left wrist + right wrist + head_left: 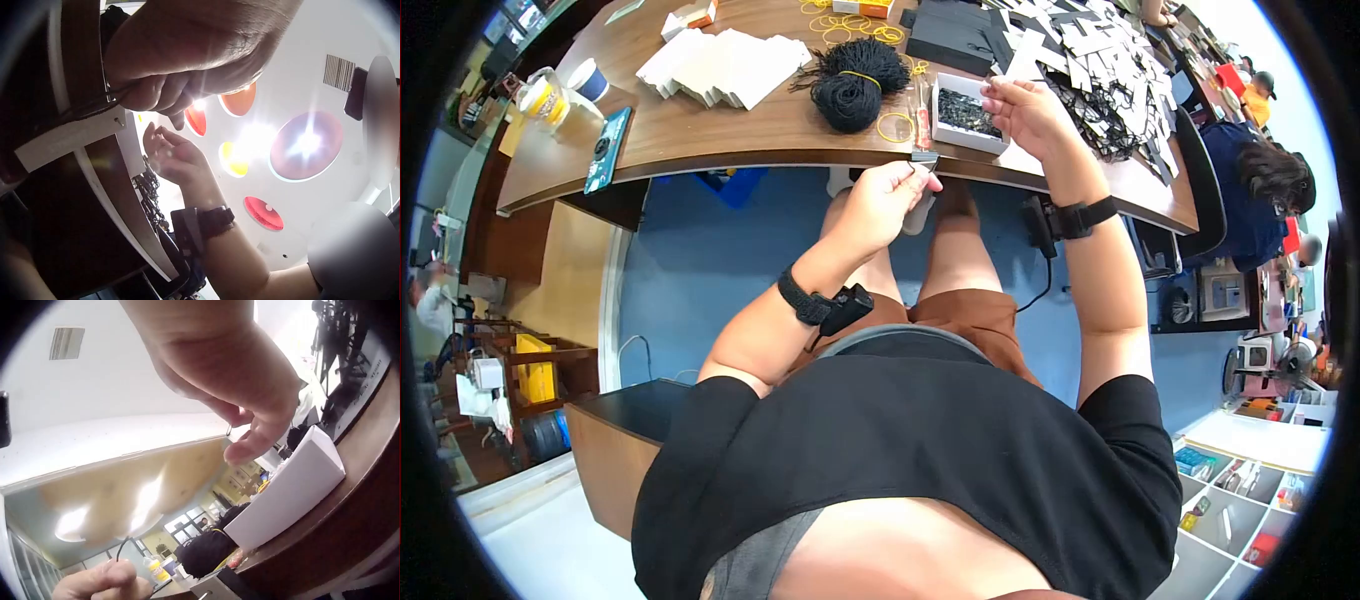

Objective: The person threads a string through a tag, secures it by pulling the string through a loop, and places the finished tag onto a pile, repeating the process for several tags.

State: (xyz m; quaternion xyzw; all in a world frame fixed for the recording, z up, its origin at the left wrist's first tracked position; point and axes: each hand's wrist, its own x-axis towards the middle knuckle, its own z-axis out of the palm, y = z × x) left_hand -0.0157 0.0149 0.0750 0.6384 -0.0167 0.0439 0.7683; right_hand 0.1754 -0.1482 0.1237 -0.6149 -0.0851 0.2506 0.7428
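My left hand [890, 205] pinches a thin black cord [122, 549] at the table's front edge. On the cord is a flat tag [72, 142] with faint lettering and a metal eyelet at one end. My right hand [1035, 118] is raised over a white open box [970, 140] of small dark pieces. Its thumb and fingers are curled together, and a tiny thin loop [229, 430] shows at the fingertips in the right wrist view.
A bundle of black cords [850, 85] lies left of the box, near a red-handled tool [922, 125]. Farther left are stacked white cards [725, 68], a phone [607, 150] and a cup [588, 80]. Black and white tags [1100, 60] are heaped at right.
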